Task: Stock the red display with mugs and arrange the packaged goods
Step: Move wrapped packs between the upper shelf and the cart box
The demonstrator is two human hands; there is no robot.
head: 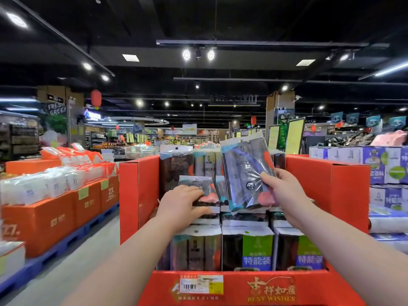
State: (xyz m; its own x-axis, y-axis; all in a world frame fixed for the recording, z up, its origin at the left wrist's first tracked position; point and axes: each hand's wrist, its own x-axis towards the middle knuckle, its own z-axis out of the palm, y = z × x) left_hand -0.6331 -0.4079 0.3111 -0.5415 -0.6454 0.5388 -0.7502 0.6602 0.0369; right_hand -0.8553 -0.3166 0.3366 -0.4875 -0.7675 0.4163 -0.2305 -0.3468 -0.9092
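Right hand (281,191) grips 1 packet (244,171), tilted, raised over the red display (139,191); left hand (182,203) lies on a stacked packet (208,196), fingers curled, seemingly gripping it.

A black ceiling (242,23) spans the shop, hung with track rails and round spotlights (186,54); flat white panels (130,57) glow between them. The floor (72,268) is pale grey. On the left, orange boxes (44,219) stand on a blue pallet (66,241), topped with white packs. A red lantern (96,98) hangs beside a chalkboard sign (57,109) reading FRESH GREEN. A tan pillar (279,102) rises right of centre, with yellow signs (294,134) near it. Blue-and-white cartons (388,164) are stacked at the right. Far shelves are blurred.
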